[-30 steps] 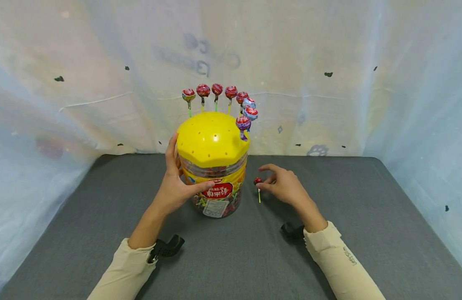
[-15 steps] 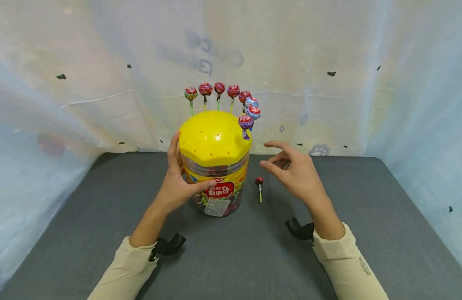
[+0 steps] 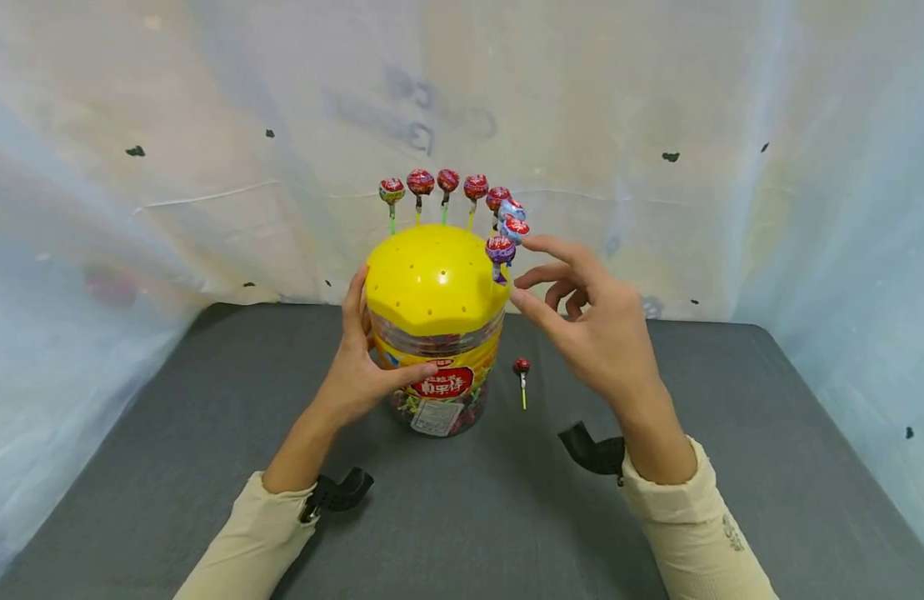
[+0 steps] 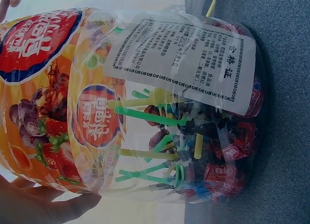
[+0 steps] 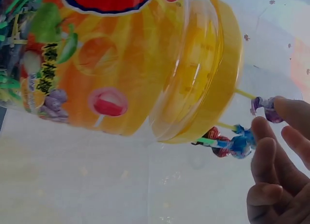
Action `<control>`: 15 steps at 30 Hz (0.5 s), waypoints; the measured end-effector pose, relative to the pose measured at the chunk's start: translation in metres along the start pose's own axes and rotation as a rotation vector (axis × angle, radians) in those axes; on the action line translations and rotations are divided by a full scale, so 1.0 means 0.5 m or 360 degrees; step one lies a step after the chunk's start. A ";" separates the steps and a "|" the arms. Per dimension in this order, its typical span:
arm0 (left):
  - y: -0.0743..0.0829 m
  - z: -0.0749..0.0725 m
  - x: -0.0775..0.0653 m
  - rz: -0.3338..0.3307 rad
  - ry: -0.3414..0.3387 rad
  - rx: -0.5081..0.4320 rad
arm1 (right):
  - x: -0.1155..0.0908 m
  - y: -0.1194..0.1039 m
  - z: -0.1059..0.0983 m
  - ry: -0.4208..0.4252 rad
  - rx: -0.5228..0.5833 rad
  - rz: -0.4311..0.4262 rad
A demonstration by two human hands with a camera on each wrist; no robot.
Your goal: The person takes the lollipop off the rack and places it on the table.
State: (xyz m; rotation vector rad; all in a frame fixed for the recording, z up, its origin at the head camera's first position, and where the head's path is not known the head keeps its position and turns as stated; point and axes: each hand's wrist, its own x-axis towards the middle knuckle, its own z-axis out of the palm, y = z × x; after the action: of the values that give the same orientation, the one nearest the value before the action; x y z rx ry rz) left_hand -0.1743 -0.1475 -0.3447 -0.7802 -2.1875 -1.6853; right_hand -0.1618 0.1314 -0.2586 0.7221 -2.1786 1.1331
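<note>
So, left hand [image 3: 357, 379] round jar [image 3: 448, 354].

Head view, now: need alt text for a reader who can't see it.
A person's left hand grips a candy jar with eight lollipops standing in an arc along the back and right of its yellow lid. The right hand is beside the rightmost ones, thumb and index finger apart. A loose red lollipop lies on the table.

The jar [image 4: 128, 112] is cut off by the left wrist view's edge
</note>
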 end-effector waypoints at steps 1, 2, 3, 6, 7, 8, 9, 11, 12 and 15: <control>0.000 0.001 0.001 -0.0005 0.0001 0.0004 | 0.003 -0.003 0.000 -0.0009 -0.0001 -0.0005; -0.001 0.002 0.002 -0.0008 0.0003 0.0007 | 0.006 -0.006 0.000 -0.0023 -0.0003 -0.0013; -0.001 0.003 0.002 -0.0012 0.0006 0.0011 | 0.009 -0.009 0.001 -0.0037 -0.0008 -0.0022; -0.001 0.004 0.004 -0.0014 0.0015 0.0021 | 0.017 -0.012 0.003 -0.0073 -0.0015 -0.0051; -0.001 0.004 0.004 -0.0016 0.0019 0.0023 | 0.019 -0.012 0.004 -0.0081 -0.0017 -0.0060; -0.002 0.004 0.003 -0.0015 0.0022 0.0027 | 0.020 -0.012 0.006 -0.0087 -0.0023 -0.0069; -0.001 0.004 0.003 -0.0019 0.0027 0.0032 | 0.022 -0.011 0.007 -0.0092 -0.0030 -0.0076; -0.001 0.004 0.001 -0.0024 0.0032 0.0043 | 0.023 -0.010 0.010 -0.0096 -0.0040 -0.0092; -0.001 0.004 0.000 -0.0029 0.0033 0.0048 | 0.023 -0.009 0.011 -0.0095 -0.0049 -0.0099; -0.001 0.003 -0.002 -0.0042 0.0029 0.0064 | 0.023 -0.008 0.016 -0.0082 -0.0072 -0.0115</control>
State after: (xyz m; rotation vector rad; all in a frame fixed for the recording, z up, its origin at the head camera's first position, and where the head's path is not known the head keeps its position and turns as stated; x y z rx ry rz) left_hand -0.1735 -0.1462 -0.3460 -0.7257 -2.2219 -1.6485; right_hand -0.1687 0.1201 -0.2524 0.8116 -2.1950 1.0357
